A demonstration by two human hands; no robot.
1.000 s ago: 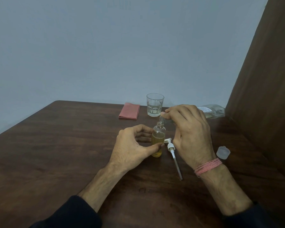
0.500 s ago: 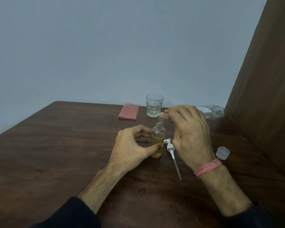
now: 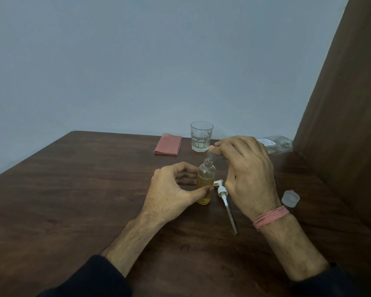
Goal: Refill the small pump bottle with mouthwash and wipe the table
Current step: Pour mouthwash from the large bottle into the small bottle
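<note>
Left fingers curl round small bottle

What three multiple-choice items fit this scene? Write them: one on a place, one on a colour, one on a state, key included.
1. Where does the pump head lie?
A. on the table, right of the small bottle
B. inside the glass
C. on the cloth

2. What colour is the folded cloth?
A. blue
B. pink
C. white

3. What is the left hand doing?
A. lying flat
B. gripping the small bottle
C. holding the cloth

Key: A, it lies beside the bottle; B, pink by the glass; B, fingers curl round the bottle.
</note>
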